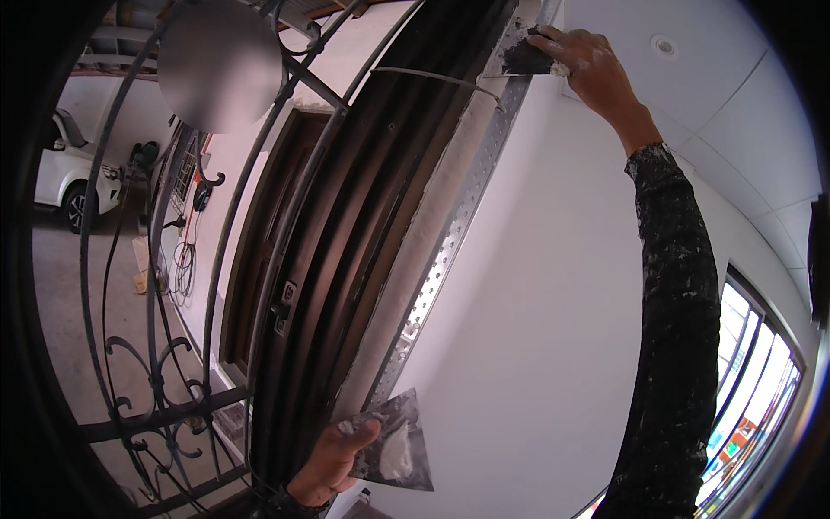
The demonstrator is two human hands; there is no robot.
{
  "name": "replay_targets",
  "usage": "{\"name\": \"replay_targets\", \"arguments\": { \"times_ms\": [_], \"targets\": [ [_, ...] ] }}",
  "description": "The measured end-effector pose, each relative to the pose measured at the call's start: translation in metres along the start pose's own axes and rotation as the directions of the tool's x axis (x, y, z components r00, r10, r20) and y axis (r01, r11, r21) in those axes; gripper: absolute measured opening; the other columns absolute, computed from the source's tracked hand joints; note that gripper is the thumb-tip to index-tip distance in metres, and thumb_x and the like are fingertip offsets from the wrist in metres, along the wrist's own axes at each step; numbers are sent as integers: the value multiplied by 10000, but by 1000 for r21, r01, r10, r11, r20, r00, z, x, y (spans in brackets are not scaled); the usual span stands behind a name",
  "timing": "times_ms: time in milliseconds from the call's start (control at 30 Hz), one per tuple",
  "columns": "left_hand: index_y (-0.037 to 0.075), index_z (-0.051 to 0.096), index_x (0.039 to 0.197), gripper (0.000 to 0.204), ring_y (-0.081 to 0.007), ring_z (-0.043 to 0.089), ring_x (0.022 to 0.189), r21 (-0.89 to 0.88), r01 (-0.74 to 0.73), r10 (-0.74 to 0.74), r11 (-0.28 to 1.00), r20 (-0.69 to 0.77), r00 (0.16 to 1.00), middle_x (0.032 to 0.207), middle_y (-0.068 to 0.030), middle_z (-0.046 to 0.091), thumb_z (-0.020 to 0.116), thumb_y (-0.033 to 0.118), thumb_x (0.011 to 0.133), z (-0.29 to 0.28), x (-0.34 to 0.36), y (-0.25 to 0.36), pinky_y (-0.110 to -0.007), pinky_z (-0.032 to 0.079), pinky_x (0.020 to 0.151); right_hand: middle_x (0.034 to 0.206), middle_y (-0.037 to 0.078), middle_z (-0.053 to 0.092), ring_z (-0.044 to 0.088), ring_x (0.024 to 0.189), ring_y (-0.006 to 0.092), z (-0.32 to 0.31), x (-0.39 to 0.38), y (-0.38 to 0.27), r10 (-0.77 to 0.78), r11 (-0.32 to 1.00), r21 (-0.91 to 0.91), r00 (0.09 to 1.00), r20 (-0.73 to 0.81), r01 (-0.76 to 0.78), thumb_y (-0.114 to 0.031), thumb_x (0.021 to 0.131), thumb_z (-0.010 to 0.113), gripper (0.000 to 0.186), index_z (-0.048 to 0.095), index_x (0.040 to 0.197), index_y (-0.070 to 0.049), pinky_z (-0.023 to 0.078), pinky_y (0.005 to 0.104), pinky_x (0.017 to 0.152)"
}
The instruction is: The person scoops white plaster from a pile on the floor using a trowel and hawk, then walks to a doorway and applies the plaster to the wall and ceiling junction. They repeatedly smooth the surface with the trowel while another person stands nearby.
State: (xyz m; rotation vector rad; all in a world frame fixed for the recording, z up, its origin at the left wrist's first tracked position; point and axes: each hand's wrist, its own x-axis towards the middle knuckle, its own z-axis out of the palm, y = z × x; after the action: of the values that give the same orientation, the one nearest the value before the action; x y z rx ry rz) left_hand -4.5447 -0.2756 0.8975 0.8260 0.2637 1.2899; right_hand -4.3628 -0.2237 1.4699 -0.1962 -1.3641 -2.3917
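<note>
My right hand (596, 78), its sleeve spattered with white, grips a putty knife (527, 54) smeared white and dark, pressed to the edge strip high beside the dark door frame (363, 216). Down that edge runs a perforated metal corner bead (448, 251) beside a pale plaster band (424, 225). My left hand (333, 458) holds a square metal plate (396, 474) with a lump of white compound (396, 451) on it, low by the frame's foot.
A black wrought-iron gate (156, 381) fills the left. Beyond it stand a white car (60, 177), hanging cables (183, 264) and a wooden door (259, 268). A white wall (553, 294) and panelled ceiling (718, 104) are at the right, with a window (739, 363) low down.
</note>
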Motion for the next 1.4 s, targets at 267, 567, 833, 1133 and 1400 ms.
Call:
{"name": "replay_targets", "arguments": {
  "times_ms": [267,567,833,1133,1400],
  "targets": [
    [-20,614,1198,385,-156,685,925,35,-44,46,998,-78,996,1084,-87,686,690,270,956,8,-1,4,-298,577,749,1315,-1,653,626,1127,231,-97,-45,-1,90,990,115,994,-56,-83,125,790,622,606,661,1283,-225,459,399,1032],
    [7,595,1251,452,-186,706,1008,15,-299,300,954,-6,954,1150,-96,697,708,298,924,36,14,37,-348,590,880,1349,50,634,614,1107,288,-243,-125,-156,-202,696,714,975,87,80,-276,841,758,415,668,1245,-259,485,421,930],
    [-20,635,1208,435,-135,651,1058,93,-425,418,900,90,904,1138,-101,686,675,337,962,56,26,43,-322,512,955,1434,-44,562,484,1291,243,-269,-153,-195,-305,685,726,929,210,60,-299,864,717,349,673,1206,-351,370,445,1125],
    [-42,586,1253,408,-187,698,1012,22,-337,328,941,174,929,1148,-135,684,660,242,970,74,18,33,-354,595,868,1456,-121,519,277,1468,175,-275,-158,-209,-287,701,713,920,268,12,-280,766,804,451,672,1187,-370,224,403,1247],
    [-26,592,1233,465,-171,698,971,126,-384,371,915,112,922,1102,-102,685,670,343,961,67,16,36,-334,589,852,1330,-22,636,500,1318,255,-297,-164,-184,-449,649,759,775,445,-60,-72,762,794,474,686,1205,-202,405,432,1142]
  ]
}}
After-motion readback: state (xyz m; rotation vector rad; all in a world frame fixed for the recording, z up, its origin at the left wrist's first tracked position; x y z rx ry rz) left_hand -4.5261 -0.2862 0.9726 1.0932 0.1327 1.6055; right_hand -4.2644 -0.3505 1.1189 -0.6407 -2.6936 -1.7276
